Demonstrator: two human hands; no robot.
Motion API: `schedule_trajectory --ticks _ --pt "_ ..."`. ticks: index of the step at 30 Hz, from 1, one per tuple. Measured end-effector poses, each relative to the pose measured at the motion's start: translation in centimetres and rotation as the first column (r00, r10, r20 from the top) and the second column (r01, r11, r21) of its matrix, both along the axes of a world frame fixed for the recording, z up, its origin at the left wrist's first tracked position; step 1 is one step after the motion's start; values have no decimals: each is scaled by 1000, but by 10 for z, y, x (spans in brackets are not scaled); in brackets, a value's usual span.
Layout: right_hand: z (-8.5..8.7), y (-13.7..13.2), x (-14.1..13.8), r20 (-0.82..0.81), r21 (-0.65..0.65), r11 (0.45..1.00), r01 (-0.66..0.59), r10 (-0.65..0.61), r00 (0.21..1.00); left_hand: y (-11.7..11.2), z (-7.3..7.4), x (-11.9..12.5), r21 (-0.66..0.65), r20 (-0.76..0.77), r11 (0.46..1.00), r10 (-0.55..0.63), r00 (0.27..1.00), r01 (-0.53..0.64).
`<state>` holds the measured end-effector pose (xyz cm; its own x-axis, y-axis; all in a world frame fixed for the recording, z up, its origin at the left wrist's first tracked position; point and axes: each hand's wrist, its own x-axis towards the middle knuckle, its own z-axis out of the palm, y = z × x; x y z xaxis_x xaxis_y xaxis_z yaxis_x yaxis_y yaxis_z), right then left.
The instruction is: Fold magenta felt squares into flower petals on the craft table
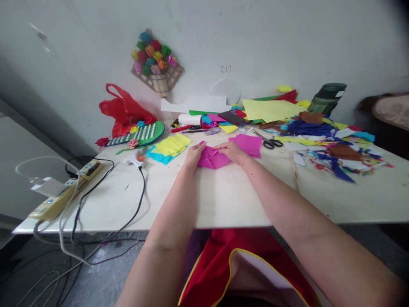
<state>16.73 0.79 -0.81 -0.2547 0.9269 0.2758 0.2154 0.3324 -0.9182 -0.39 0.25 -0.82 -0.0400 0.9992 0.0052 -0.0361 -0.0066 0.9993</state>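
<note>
From afar, I saw the white bench (230,204) carry a power strip (54,205), blue sheets (160,158) beneath yellow sheets (172,145), magenta paper (251,146), scissors (266,141) and (quite a heap) coloured scraps (345,151) farther right.

Paper (213,160) is between left hand (193,156) and right hand (234,152), over the bench (233,202); to the left, a glue gun (136,160), then power strip (55,205); right, scissors (269,141), then scraps (345,152), bottle (326,100) behind.
</note>
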Motion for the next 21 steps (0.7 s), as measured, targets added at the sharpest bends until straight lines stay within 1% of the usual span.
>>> schedule_trajectory --ticks 3,5,6,8,10,14,16,19,21 --pt "3 -1 3 6 49 995 -84 84 996 -2 0 0 33 -24 999 -10 1000 11" --pt "5 -1 5 -18 89 988 -129 131 991 -2 -1 0 45 -43 999 -9 999 11" --pt "5 -1 5 -42 100 987 -122 127 991 -2 -1 0 53 -55 999 -8 998 11" --pt "4 1 5 -99 92 993 -67 76 992 -1 -1 1 72 -76 997 -14 997 20" --pt "0 3 3 -127 39 999 -11 16 992 -1 -1 1 88 -94 996 -22 995 30" --pt "-6 4 1 -62 -104 994 24 -31 998 -3 -1 2 141 -144 988 -46 988 67" --pt "-5 2 0 -66 -171 985 15 -27 997 -5 0 2 173 -162 980 -69 984 97" --pt "0 -4 0 -172 -294 955 -33 -19 985 -8 2 4 183 -173 974 -99 980 130" --pt "3 -6 0 -232 -344 936 -80 -2 973 -10 3 5 180 -166 972 -121 979 151"
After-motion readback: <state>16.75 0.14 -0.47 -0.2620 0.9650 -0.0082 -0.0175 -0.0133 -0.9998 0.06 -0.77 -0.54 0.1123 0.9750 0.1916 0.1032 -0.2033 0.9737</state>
